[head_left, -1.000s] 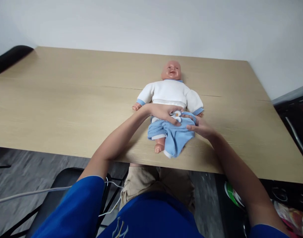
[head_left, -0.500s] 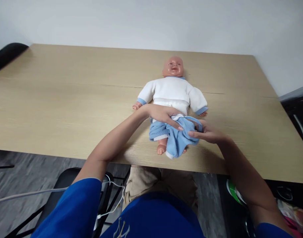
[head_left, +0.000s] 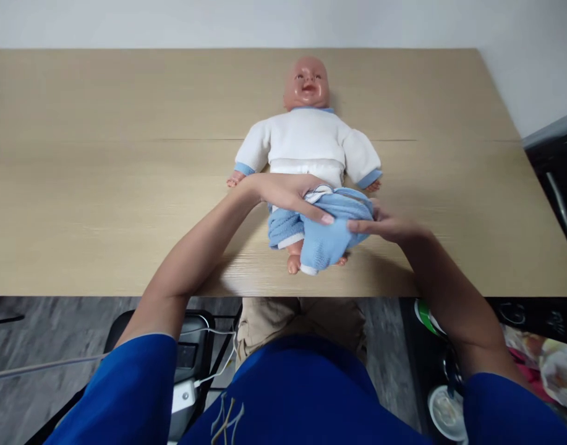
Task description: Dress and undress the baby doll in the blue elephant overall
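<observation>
Baby doll (head_left: 310, 133) flat on back on wooden table (head_left: 102, 185), head at 12 o'clock. Blue pants (head_left: 324, 232) bunched round hips and legs. Left hand (head_left: 290, 194) pinching waistband from 9 o'clock, right hand (head_left: 387, 225) gripping fabric at 3 o'clock.

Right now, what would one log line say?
left hand: gripping blue pants | right hand: gripping pants | doll: face-up on table
</observation>
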`<action>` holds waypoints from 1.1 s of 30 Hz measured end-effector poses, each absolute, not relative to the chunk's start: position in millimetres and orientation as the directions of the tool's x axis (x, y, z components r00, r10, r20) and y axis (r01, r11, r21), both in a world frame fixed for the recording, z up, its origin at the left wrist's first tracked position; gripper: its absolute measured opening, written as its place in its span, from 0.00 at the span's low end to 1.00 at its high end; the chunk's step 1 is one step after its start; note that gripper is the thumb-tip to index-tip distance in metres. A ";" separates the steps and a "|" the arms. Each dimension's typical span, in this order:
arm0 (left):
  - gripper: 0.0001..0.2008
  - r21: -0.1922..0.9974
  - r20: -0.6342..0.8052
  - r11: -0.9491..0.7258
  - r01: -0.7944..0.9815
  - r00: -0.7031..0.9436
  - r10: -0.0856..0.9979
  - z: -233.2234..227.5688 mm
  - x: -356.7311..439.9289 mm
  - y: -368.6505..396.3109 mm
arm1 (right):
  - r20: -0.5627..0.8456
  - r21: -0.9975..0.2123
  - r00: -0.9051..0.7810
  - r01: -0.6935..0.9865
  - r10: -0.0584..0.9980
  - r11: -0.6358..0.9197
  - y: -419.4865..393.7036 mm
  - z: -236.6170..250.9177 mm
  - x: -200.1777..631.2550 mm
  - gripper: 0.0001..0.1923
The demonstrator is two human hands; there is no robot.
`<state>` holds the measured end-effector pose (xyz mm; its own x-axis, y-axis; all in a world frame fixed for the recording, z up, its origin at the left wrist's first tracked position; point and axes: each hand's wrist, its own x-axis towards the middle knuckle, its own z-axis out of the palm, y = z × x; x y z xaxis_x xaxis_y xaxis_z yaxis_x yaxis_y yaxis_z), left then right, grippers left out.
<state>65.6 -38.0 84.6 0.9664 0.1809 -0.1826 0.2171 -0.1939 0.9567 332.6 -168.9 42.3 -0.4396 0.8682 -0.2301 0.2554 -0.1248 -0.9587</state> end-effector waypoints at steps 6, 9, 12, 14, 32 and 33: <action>0.24 0.925 -0.270 -0.256 0.280 0.960 0.074 81.1 59.5 -30.3 | -0.226 -0.974 -0.277 0.055 0.934 -0.220 -167.7 38.2 333.2 0.25; 0.23 0.921 -0.257 -0.284 0.267 0.964 0.074 81.1 59.5 -29.0 | -0.188 -0.982 -0.354 0.070 0.916 -0.174 -165.7 34.2 332.3 0.25; 0.22 0.915 -0.224 -0.326 0.236 0.972 0.076 79.1 59.8 -27.6 | -0.161 -0.986 -0.507 0.124 0.847 -0.113 -162.0 32.4 335.1 0.27; 0.22 0.916 -0.209 -0.332 0.226 0.974 0.088 78.2 60.6 -28.2 | -0.156 -0.987 -0.569 0.125 0.807 -0.103 -159.6 32.8 337.0 0.32; 0.23 0.958 -0.217 -0.197 0.208 0.976 -0.025 76.8 54.3 -28.4 | -0.105 -0.994 -0.534 0.021 0.839 -0.111 -163.1 14.3 340.4 0.29; 0.23 0.958 -0.208 -0.206 0.200 0.978 -0.017 76.0 54.6 -27.9 | -0.103 -0.994 -0.534 0.023 0.839 -0.108 -162.8 15.1 339.5 0.29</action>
<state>54.6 -27.9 76.0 0.9781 -0.0172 -0.2076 0.1997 -0.2060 0.9580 339.5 -162.8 15.1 -0.5341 0.8391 -0.1035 0.0229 -0.1079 -0.9939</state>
